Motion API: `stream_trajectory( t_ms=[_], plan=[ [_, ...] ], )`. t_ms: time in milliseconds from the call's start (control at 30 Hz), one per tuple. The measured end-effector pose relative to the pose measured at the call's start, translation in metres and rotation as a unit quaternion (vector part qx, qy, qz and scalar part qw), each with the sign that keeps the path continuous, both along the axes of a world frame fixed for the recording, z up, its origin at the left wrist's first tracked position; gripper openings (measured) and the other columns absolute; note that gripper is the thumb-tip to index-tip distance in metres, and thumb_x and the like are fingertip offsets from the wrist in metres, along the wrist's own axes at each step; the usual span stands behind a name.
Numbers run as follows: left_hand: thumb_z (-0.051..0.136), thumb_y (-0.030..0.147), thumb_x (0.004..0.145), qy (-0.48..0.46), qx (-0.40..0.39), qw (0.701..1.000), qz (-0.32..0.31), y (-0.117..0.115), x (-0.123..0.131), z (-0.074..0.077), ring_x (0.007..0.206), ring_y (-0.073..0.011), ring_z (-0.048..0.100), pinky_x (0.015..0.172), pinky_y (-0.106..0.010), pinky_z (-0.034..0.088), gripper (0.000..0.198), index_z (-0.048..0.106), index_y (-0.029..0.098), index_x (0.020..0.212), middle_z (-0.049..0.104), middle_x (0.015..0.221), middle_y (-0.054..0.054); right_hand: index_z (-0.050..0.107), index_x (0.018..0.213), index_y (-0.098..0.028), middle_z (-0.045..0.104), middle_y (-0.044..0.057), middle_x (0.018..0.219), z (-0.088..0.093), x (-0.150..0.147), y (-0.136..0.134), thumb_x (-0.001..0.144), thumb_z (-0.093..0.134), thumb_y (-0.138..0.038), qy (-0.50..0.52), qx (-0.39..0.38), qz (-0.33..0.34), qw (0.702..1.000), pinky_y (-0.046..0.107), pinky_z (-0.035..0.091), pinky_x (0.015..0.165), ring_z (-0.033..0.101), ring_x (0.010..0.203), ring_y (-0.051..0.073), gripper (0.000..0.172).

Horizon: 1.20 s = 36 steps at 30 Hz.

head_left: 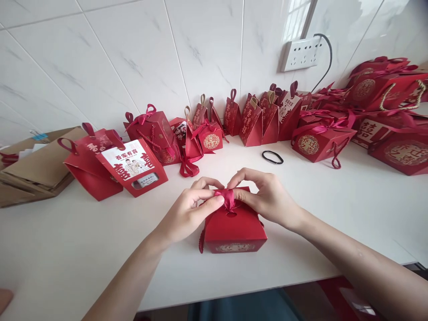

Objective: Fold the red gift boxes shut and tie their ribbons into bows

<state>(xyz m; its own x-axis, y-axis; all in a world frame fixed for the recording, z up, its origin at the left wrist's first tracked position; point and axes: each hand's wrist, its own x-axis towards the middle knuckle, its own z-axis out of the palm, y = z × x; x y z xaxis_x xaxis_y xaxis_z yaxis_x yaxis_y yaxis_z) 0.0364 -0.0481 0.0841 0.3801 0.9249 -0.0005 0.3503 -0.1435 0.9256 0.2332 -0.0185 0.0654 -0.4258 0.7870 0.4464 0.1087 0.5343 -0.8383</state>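
While sitting near the front edge of the white table (pixel 67 249), reads as light, thin-card red gift box (pixel 234 229), easily dented, topped by soft slippery ribbon (pixel 229 199) pinched tight between fingertips of left hand (pixel 185 214) and right hand (pixel 267 198), best gripped there or by side walls.

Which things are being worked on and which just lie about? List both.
In hand:
box
ribbon on its top, pinched by left hand and right hand

Lying about:
hair tie
other red boxes along the wall
cardboard
socket
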Motion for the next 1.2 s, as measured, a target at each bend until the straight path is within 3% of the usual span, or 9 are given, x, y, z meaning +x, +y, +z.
stream_trajectory(
  t_ms=[200, 400, 633, 767, 867, 1000, 1200],
  plan=[
    [0.055, 0.039, 0.091, -0.089, -0.085, 0.991, 0.046, -0.010, 0.007, 0.000, 0.124, -0.0200, 0.049, 0.079, -0.020, 0.050, 0.028, 0.074, 0.025, 0.077, 0.043, 0.137, 0.003, 0.058, 0.087, -0.018, 0.064, 0.000, 0.085, 0.002, 0.004, 0.003, 0.086, 0.053, -0.010, -0.030, 0.039, 0.020, 0.999, 0.023, 0.046, 0.071, 0.059, 0.077, 0.012, 0.010],
    [0.053, 0.036, 0.092, -0.090, -0.077, 0.991, 0.064, -0.015, 0.008, 0.001, 0.129, -0.0216, 0.045, 0.087, -0.022, 0.047, 0.028, 0.073, 0.025, 0.075, 0.043, 0.142, 0.005, 0.061, 0.079, -0.017, 0.054, 0.003, 0.094, 0.015, 0.019, 0.003, 0.073, 0.053, 0.001, -0.121, 0.117, 0.074, 0.983, 0.030, 0.043, 0.083, 0.056, 0.085, 0.014, 0.021],
    [0.053, 0.035, 0.091, -0.078, -0.064, 0.993, 0.060, -0.015, 0.005, 0.001, 0.130, -0.0260, 0.045, 0.098, -0.030, 0.042, 0.029, 0.074, 0.023, 0.075, 0.043, 0.143, 0.002, 0.065, 0.089, -0.018, 0.056, 0.005, 0.095, 0.011, 0.014, 0.000, 0.081, 0.072, -0.014, -0.132, 0.188, 0.048, 0.972, 0.036, 0.042, 0.091, 0.056, 0.092, 0.019, 0.011],
    [0.051, 0.033, 0.091, -0.069, -0.060, 0.994, 0.053, -0.016, 0.004, 0.003, 0.130, -0.0254, 0.044, 0.094, -0.030, 0.044, 0.030, 0.073, 0.022, 0.075, 0.042, 0.143, 0.001, 0.067, 0.087, -0.017, 0.057, 0.004, 0.090, 0.006, 0.014, 0.002, 0.085, 0.071, -0.016, -0.116, 0.234, 0.042, 0.964, 0.035, 0.042, 0.089, 0.057, 0.086, 0.017, 0.005],
    [0.049, 0.034, 0.089, -0.025, -0.028, 0.997, 0.070, -0.016, 0.002, 0.005, 0.123, -0.0235, 0.048, 0.087, -0.029, 0.045, 0.032, 0.068, 0.019, 0.068, 0.047, 0.135, -0.001, 0.067, 0.082, -0.016, 0.058, 0.004, 0.087, 0.007, 0.015, 0.004, 0.090, 0.064, -0.014, -0.122, 0.254, 0.046, 0.958, 0.036, 0.041, 0.088, 0.056, 0.083, 0.016, 0.009],
    [0.048, 0.036, 0.086, 0.053, 0.052, 0.990, 0.121, -0.016, -0.001, 0.007, 0.105, -0.0204, 0.053, 0.081, -0.028, 0.044, 0.032, 0.062, 0.019, 0.062, 0.055, 0.106, -0.004, 0.069, 0.088, -0.016, 0.059, 0.006, 0.089, 0.012, 0.020, 0.003, 0.094, 0.057, -0.014, -0.151, 0.302, 0.032, 0.941, 0.038, 0.041, 0.087, 0.054, 0.082, 0.016, 0.014],
    [0.045, 0.035, 0.086, 0.149, 0.126, 0.973, 0.126, -0.026, -0.001, 0.010, 0.090, -0.0197, 0.052, 0.061, -0.024, 0.042, 0.031, 0.056, 0.019, 0.063, 0.051, 0.088, -0.006, 0.065, 0.097, -0.016, 0.061, 0.007, 0.090, 0.019, 0.030, -0.014, 0.098, 0.043, -0.007, -0.238, 0.432, -0.048, 0.869, 0.051, 0.038, 0.099, 0.056, 0.078, 0.016, 0.023]
  ],
)
